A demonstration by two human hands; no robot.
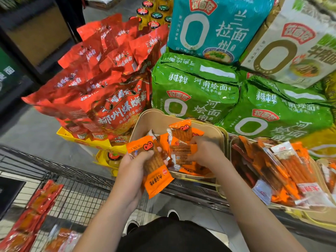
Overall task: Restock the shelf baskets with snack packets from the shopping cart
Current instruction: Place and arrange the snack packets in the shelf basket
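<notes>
Both Hands at the Tan Basket

While the left hand [135, 167] holds a long orange plastic snack packet [155, 165] with its fingers curled round the middle, the right hand [203, 151] reaches into the tan rounded shelf basket [158, 119] and its grip pinches a second orange packet [182, 153] lying among the others there. One more orange packet with a red heart mark [181, 130] stands up at the back of the basket, just above the right hand. The held packet hangs over the basket's near left corner, its lower end pointing toward the person.

To the right, touching the first basket, sits a neighbouring basket of clear-and-orange stick snack packets [283, 166], heaped well full. Behind the baskets lie bulky green noodle multipacks [194, 91], with a teal noodle multipack [214, 28] and a white-and-gold one [294, 44] stacked above them. Red glossy noodle bags [112, 79] are piled to the left on a yellow plastic crate [87, 141]; glass jars with dark lids [154, 15] stand behind them.

At the lower left is the black wire shopping cart [76, 193], with red-orange snack packets [41, 202] lying in it (their print is too blurred to read).
</notes>
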